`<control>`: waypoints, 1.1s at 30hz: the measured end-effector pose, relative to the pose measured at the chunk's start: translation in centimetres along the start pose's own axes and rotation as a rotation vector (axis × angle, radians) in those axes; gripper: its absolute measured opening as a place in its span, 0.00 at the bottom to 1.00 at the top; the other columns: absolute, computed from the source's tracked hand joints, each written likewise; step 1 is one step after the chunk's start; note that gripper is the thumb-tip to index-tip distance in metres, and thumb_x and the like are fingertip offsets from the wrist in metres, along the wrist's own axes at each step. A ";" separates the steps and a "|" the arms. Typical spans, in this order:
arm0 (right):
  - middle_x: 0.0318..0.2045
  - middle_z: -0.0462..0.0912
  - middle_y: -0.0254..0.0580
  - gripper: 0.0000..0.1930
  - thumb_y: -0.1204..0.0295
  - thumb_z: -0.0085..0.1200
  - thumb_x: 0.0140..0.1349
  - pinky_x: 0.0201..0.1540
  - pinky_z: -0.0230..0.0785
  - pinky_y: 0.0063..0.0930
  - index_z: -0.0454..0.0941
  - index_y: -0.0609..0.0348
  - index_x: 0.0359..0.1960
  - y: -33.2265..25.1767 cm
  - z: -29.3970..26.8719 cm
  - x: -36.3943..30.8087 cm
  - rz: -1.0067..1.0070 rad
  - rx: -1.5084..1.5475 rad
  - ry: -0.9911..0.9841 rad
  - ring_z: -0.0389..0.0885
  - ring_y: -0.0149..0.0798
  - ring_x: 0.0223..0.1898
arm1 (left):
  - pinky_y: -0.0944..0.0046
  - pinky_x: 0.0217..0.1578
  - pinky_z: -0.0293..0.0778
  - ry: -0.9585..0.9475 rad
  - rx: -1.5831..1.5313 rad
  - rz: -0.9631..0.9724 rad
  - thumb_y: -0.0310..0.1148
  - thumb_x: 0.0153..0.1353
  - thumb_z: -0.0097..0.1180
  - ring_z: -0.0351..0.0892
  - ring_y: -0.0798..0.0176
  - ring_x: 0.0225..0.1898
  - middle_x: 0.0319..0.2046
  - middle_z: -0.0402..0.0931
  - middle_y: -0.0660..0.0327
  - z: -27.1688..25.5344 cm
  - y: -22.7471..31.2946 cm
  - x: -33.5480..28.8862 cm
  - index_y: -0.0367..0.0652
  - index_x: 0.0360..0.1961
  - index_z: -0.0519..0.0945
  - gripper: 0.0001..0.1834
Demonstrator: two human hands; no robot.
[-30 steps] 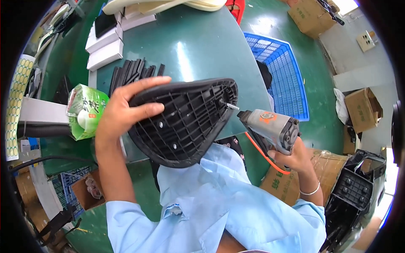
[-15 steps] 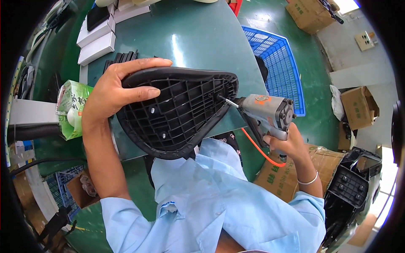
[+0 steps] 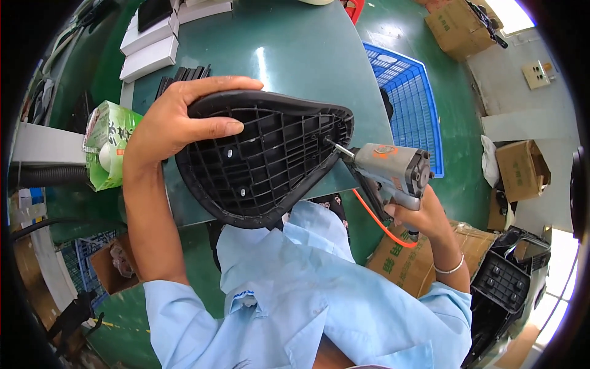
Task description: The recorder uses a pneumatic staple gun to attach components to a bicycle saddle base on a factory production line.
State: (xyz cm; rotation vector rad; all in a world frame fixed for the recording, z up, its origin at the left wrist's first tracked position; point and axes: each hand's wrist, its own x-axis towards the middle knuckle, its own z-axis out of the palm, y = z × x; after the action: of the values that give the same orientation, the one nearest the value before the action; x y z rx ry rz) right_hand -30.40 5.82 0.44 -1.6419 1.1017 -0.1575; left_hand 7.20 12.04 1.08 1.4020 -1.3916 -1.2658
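Observation:
My left hand (image 3: pixel 163 126) grips the wide left end of a black padded seat (image 3: pixel 264 163), thumb over its ribbed plastic underside and fingers along its far edge. The seat is tilted up at the table's near edge, underside toward me. Two small pale oval parts show among the ribs. My right hand (image 3: pixel 424 215) is closed round the handle of a grey pneumatic staple gun (image 3: pixel 393 169). Its long thin metal nose reaches in among the ribs near the seat's narrow right end. An orange air hose (image 3: pixel 384 229) curves below the tool.
White boxes (image 3: pixel 149 60) and black strips (image 3: pixel 187 74) lie on the green table (image 3: pixel 307 55). A green packet (image 3: pixel 109 144) is beside my left forearm. On the right are a blue plastic basket (image 3: pixel 415 111), a cardboard box (image 3: pixel 402 264) and black moulded parts (image 3: pixel 504 280).
The seat and staple gun appear slightly further right, as does the table, so the view has shifted. The seat's tilt has changed a little; both grips look the same.

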 end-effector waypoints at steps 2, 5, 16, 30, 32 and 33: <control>0.25 0.75 0.34 0.15 0.75 0.57 0.47 0.30 0.65 0.24 0.75 0.68 0.38 -0.7 0.4 -0.2 0.065 0.020 -0.033 0.69 0.27 0.27 | 0.70 0.49 0.68 0.007 0.003 0.047 0.27 0.43 0.64 0.75 0.68 0.44 0.43 0.78 0.59 0.0 -0.2 -0.2 0.36 0.51 0.76 0.29; 0.24 0.75 0.34 0.14 0.76 0.56 0.48 0.29 0.65 0.23 0.75 0.68 0.38 -0.8 0.9 -0.2 0.103 0.055 -0.049 0.70 0.26 0.25 | 0.70 0.49 0.68 0.004 0.001 0.052 0.27 0.43 0.63 0.75 0.68 0.44 0.43 0.78 0.60 0.0 -0.2 -0.2 0.36 0.51 0.76 0.28; 0.26 0.76 0.36 0.17 0.77 0.56 0.48 0.25 0.64 0.22 0.72 0.68 0.42 -0.9 2.0 -1.3 0.054 0.173 -0.067 0.71 0.26 0.22 | 0.70 0.48 0.68 -0.006 0.002 0.075 0.27 0.45 0.63 0.75 0.69 0.43 0.42 0.78 0.62 -0.1 -0.4 -0.3 0.39 0.51 0.77 0.27; 0.26 0.74 0.34 0.17 0.78 0.56 0.49 0.25 0.64 0.23 0.71 0.67 0.43 -0.8 4.3 -2.3 0.120 0.188 -0.096 0.71 0.26 0.23 | 0.71 0.47 0.69 0.062 0.059 0.155 0.26 0.48 0.61 0.75 0.71 0.42 0.41 0.78 0.63 0.5 -1.0 -0.8 0.40 0.50 0.77 0.24; 0.27 0.74 0.35 0.19 0.78 0.56 0.49 0.25 0.65 0.23 0.69 0.67 0.45 -0.4 4.8 -2.5 0.139 0.230 -0.138 0.72 0.27 0.23 | 0.71 0.46 0.69 0.064 0.045 0.214 0.27 0.48 0.62 0.75 0.71 0.42 0.41 0.78 0.63 0.8 -0.8 -1.0 0.40 0.50 0.77 0.23; 0.27 0.74 0.35 0.19 0.78 0.56 0.49 0.25 0.65 0.23 0.69 0.67 0.45 -0.4 4.8 -2.5 0.137 0.228 -0.144 0.72 0.27 0.23 | 0.71 0.46 0.69 0.070 0.046 0.212 0.27 0.48 0.62 0.75 0.71 0.42 0.41 0.78 0.63 0.9 -0.7 -1.1 0.40 0.50 0.77 0.23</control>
State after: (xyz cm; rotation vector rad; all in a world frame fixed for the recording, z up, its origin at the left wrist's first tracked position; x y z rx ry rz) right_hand -28.68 10.97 -0.03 -1.3493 1.0420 -0.0716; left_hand 6.61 13.32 0.34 1.2793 -1.4865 -1.0450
